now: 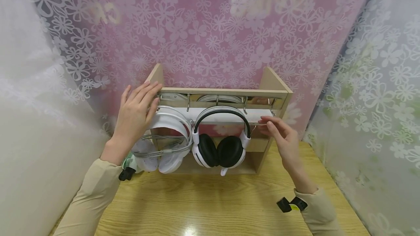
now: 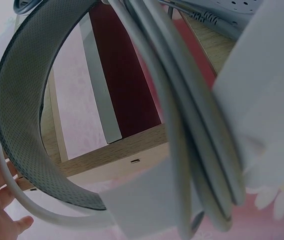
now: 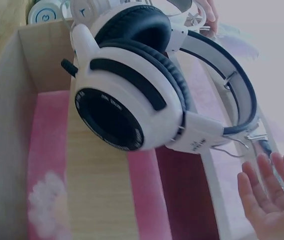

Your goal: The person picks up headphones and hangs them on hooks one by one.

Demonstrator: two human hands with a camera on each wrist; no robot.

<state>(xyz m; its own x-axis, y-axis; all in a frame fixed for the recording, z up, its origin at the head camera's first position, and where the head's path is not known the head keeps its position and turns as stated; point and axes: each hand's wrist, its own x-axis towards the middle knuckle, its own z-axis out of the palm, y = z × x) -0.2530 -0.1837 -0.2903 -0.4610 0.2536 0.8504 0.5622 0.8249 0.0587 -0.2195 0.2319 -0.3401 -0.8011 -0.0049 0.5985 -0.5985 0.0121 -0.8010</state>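
My left hand (image 1: 136,110) rests with extended fingers on the top left corner of a wooden rack (image 1: 226,91). Just below it, white headphones (image 1: 172,159) hang from the rack, with a bundled grey cable (image 2: 181,115) looped by their headband. In the middle hangs a white headset with black ear pads (image 1: 231,150) and a small microphone boom. My right hand (image 1: 282,137) is beside that headset's right side, near the rack's right end. In the right wrist view its fingers (image 3: 267,180) are spread and loosely bent, close to metal hooks, with nothing gripped.
Several metal hooks (image 1: 245,105) line the rack's front rail. A white strip (image 1: 259,113) runs behind them. The rack stands on a wooden table (image 1: 197,199), before a pink floral curtain (image 1: 210,28). A small green and white object (image 1: 130,161) is behind my left wrist.
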